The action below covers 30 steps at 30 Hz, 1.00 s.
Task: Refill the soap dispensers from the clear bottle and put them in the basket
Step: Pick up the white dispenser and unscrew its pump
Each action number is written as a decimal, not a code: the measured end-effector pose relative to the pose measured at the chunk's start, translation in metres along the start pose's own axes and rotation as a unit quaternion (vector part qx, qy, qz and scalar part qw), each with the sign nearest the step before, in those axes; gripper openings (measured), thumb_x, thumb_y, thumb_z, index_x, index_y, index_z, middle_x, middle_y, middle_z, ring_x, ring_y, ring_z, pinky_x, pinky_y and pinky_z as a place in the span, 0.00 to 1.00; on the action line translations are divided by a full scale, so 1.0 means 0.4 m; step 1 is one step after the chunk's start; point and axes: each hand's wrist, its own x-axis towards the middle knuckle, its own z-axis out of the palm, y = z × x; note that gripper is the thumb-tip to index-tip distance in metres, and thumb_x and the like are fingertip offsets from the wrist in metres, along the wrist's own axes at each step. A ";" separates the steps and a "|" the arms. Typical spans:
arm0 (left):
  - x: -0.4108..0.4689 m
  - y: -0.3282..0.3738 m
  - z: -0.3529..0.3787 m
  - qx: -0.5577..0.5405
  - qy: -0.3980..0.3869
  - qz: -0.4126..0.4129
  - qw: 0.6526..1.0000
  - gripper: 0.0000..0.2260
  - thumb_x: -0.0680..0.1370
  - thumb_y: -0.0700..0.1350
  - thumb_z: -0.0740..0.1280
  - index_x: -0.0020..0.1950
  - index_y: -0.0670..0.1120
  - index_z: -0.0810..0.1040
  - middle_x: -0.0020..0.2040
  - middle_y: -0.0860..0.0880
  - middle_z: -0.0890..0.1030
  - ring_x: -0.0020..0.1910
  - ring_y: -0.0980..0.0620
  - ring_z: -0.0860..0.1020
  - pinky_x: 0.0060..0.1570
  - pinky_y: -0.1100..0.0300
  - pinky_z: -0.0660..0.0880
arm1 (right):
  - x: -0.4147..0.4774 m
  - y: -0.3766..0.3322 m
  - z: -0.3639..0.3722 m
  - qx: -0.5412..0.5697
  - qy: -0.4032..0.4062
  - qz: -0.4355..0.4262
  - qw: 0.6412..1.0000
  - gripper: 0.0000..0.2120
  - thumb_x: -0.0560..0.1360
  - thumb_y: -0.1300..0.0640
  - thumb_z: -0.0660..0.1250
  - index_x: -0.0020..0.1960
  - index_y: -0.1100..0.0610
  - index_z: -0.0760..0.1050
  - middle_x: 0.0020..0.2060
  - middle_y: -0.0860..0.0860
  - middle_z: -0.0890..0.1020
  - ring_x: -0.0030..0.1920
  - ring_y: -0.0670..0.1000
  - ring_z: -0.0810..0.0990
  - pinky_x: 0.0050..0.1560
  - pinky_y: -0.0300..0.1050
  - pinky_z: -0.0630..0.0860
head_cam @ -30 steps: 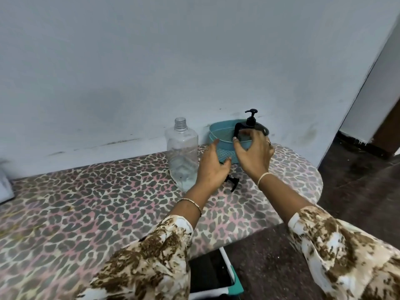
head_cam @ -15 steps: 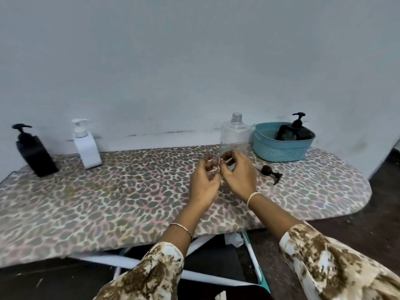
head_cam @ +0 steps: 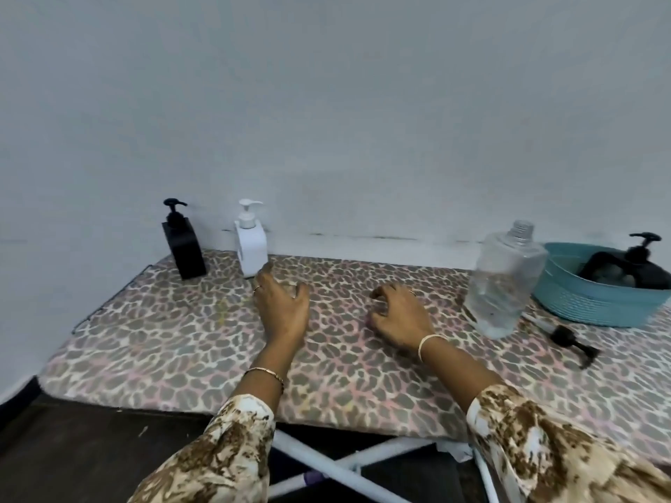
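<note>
A black soap dispenser (head_cam: 183, 245) and a white soap dispenser (head_cam: 250, 245) stand upright at the board's far left, by the wall. My left hand (head_cam: 283, 306) hovers just in front of the white one, fingers spread and empty. My right hand (head_cam: 395, 314) is mid-board, fingers curled loosely, holding nothing. The clear bottle (head_cam: 504, 285), uncapped and about a quarter full, stands to the right. Behind it the teal basket (head_cam: 588, 310) holds another black dispenser (head_cam: 631, 266). A loose black pump head (head_cam: 570, 341) lies on the board in front of the basket.
The leopard-print ironing board (head_cam: 326, 357) runs along a pale wall. Its white crossed legs (head_cam: 326, 462) show below the near edge over a dark floor. The board's left end (head_cam: 94, 317) drops off to the floor.
The view has swung left. Both hands left the basket, met near the clear bottle, then separated and moved left toward the white dispenser.
</note>
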 end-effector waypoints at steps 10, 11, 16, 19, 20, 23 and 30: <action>0.261 -0.085 -0.057 0.053 0.002 -0.013 0.999 0.40 0.71 0.48 0.75 0.76 0.41 0.56 0.74 0.42 0.64 0.72 0.43 0.64 0.69 0.52 0.63 | 0.172 -0.100 0.081 -0.032 -0.034 -0.057 0.997 0.26 0.75 0.45 0.64 0.70 0.51 0.68 0.63 0.52 0.77 0.59 0.54 0.77 0.58 0.50 0.76; 0.279 -0.091 -0.053 0.056 -0.011 -0.014 0.998 0.40 0.71 0.48 0.75 0.76 0.41 0.57 0.73 0.42 0.66 0.71 0.43 0.66 0.68 0.51 0.65 | 0.183 -0.100 0.085 -0.038 -0.037 -0.056 0.997 0.25 0.75 0.44 0.63 0.70 0.51 0.69 0.62 0.52 0.78 0.58 0.54 0.78 0.58 0.50 0.76; 0.335 -0.095 -0.024 0.063 -0.031 -0.041 0.997 0.45 0.66 0.53 0.78 0.75 0.42 0.58 0.69 0.43 0.71 0.68 0.41 0.70 0.63 0.46 0.71 | 0.211 -0.093 0.106 -0.069 -0.031 -0.059 0.995 0.17 0.77 0.43 0.61 0.64 0.48 0.74 0.55 0.48 0.82 0.52 0.51 0.80 0.53 0.46 0.78; 0.352 -0.093 -0.006 0.061 -0.018 -0.081 0.995 0.47 0.63 0.57 0.79 0.74 0.44 0.60 0.67 0.44 0.73 0.65 0.41 0.73 0.60 0.46 0.73 | 0.210 -0.091 0.109 -0.089 -0.002 -0.083 0.993 0.15 0.78 0.45 0.60 0.61 0.49 0.76 0.54 0.49 0.82 0.51 0.51 0.80 0.50 0.46 0.76; 0.354 -0.095 -0.003 0.062 -0.013 -0.086 0.994 0.44 0.62 0.57 0.78 0.72 0.45 0.63 0.64 0.44 0.75 0.62 0.41 0.75 0.58 0.46 0.75 | 0.208 -0.090 0.109 -0.095 0.001 -0.092 0.991 0.15 0.79 0.45 0.59 0.60 0.50 0.77 0.54 0.49 0.82 0.51 0.51 0.80 0.50 0.46 0.77; 0.352 -0.102 -0.002 0.058 -0.007 -0.076 0.995 0.28 0.64 0.52 0.76 0.61 0.48 0.74 0.55 0.47 0.81 0.53 0.42 0.79 0.49 0.50 0.78 | 0.202 -0.087 0.108 -0.103 0.002 -0.109 0.989 0.15 0.79 0.46 0.58 0.60 0.49 0.76 0.55 0.49 0.82 0.52 0.51 0.79 0.50 0.46 0.76; 0.296 -0.074 -0.012 0.020 0.001 -0.071 0.997 0.20 0.67 0.49 0.75 0.57 0.46 0.78 0.53 0.46 0.81 0.45 0.49 0.76 0.41 0.59 0.71 | 0.196 -0.093 0.096 -0.079 -0.031 -0.092 0.992 0.16 0.79 0.47 0.59 0.63 0.50 0.75 0.57 0.50 0.81 0.55 0.52 0.79 0.54 0.48 0.77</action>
